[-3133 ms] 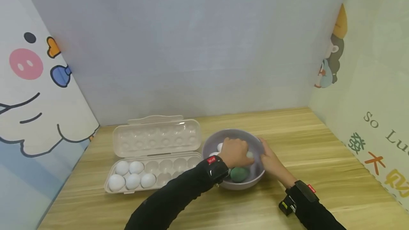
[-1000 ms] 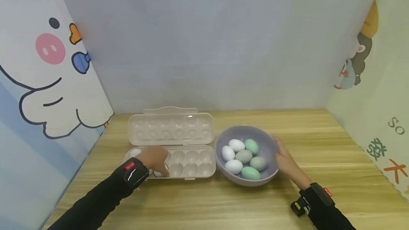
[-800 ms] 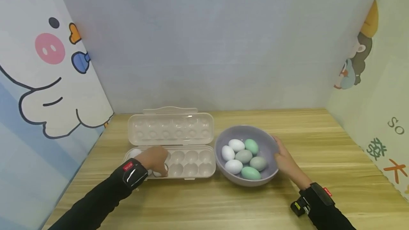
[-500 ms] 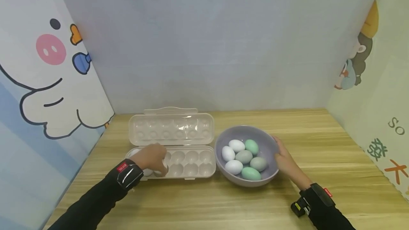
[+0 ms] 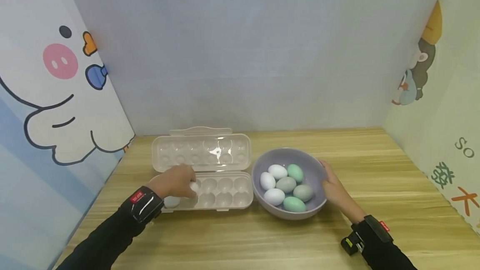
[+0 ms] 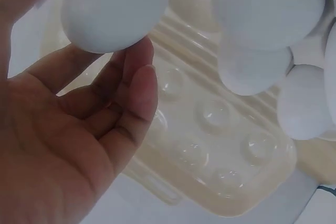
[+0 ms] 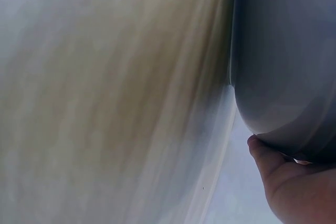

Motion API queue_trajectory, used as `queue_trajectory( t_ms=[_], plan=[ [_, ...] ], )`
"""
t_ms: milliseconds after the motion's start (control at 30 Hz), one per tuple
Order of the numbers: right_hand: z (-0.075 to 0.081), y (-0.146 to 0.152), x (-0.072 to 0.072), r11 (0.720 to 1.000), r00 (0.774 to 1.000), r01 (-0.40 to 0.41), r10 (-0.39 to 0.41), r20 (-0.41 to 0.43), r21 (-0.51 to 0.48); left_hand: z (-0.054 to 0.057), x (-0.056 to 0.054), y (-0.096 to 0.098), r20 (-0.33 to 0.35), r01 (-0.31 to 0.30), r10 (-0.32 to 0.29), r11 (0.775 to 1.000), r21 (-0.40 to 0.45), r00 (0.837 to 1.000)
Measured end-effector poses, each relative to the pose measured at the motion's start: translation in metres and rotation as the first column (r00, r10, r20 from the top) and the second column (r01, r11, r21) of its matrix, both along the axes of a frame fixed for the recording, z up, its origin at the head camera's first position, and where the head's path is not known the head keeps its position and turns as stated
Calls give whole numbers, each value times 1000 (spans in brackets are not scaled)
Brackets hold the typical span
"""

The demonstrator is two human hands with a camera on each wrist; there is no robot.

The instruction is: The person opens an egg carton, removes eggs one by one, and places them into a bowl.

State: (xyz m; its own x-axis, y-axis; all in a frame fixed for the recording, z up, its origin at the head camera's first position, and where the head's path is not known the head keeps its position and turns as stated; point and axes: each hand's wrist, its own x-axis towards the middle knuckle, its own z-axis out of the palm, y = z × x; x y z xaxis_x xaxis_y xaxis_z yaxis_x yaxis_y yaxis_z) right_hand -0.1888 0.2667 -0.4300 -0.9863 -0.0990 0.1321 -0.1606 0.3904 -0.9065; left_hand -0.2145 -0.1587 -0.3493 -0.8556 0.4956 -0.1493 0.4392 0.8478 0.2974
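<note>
In the head view my left hand [image 5: 174,181] is over the left part of the egg carton [image 5: 241,185] and pinches a white egg [image 5: 194,187]. The left wrist view shows that egg [image 6: 115,11] held by the curled fingertips, with more white eggs [image 6: 270,9] beyond it. Another white egg [image 5: 171,202] sits in the front row below the hand; the hand hides other cups. To the right, a grey-purple bowl [image 5: 314,174] contains several white, green and grey eggs. My right hand [image 5: 339,193] grips the bowl's right side, with its thumb [image 7: 262,156] against the outer wall.
The carton's clear lid [image 5: 202,153] lies folded back behind its tray. Carton and bowl stand side by side on a wood-grain table [image 5: 240,241]. A pale back wall [image 5: 240,53] and printed side panels [image 5: 105,128] enclose the table.
Three seconds ago my left hand was inside the bowl; later it was down in the carton. Over the last half second it has risen slightly with the egg. My right hand stays on the bowl.
</note>
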Motion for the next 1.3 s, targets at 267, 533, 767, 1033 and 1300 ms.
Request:
queue_trajectory(
  t_ms=[267,533,767,1033,1300],
  plan=[
    [0,0,1,1000,1000,1,-1,13,-1,7,-4,28,-262,217,-201,976,35,944],
    [-1,0,0,1000,1000,7,-7,4,-9,12,-13,74,-433,343,-265,933,111,861],
    [-1,0,0,1000,1000,5,-5,-9,-23,15,-20,122,-390,373,-290,914,156,874],
    [-2,-1,1,999,1000,3,-2,12,-40,2,-28,163,-270,358,-316,925,123,909],
    [-2,1,0,999,1000,16,-15,9,-35,-16,-35,185,-303,387,-345,918,88,888]
  ],
)
